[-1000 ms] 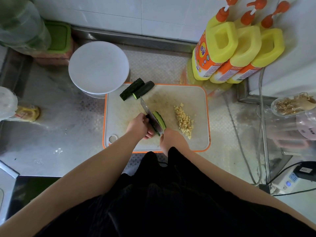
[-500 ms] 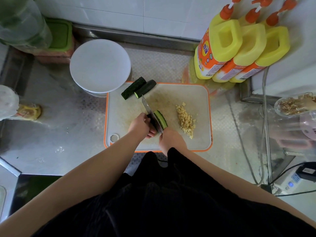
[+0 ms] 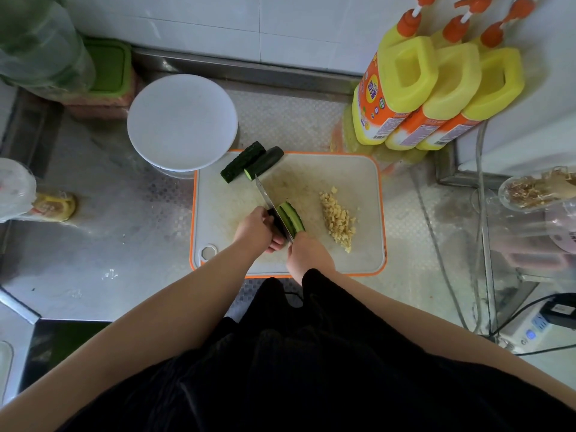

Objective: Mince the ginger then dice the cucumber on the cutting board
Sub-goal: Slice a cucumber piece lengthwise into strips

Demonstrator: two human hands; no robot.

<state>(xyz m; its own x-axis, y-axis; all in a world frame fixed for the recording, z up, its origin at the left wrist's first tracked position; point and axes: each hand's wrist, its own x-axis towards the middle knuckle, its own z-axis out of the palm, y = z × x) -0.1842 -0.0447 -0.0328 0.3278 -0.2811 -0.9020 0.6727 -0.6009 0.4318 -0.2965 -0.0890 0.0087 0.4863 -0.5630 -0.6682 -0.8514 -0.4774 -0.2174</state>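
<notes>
Three yellow bottles point(image 3: 405, 88) far right w/ orange labels; writing too small to read. Cutting board point(image 3: 358, 182) on counter point(image 3: 118, 244). Left hand point(image 3: 257, 230) curled round knife point(image 3: 268, 198) handle, blade on cucumber piece point(image 3: 293, 218). Right hand point(image 3: 308, 255) holds its near end, grip hidden. Minced ginger point(image 3: 338, 221) just right; two cucumber pieces point(image 3: 251, 162) at far edge.

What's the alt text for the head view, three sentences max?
On a white cutting board, the left hand grips a knife slicing lengthwise through a cucumber piece steadied by the right hand. Minced ginger lies right of it, and two more cucumber pieces wait at the far edge.
</notes>
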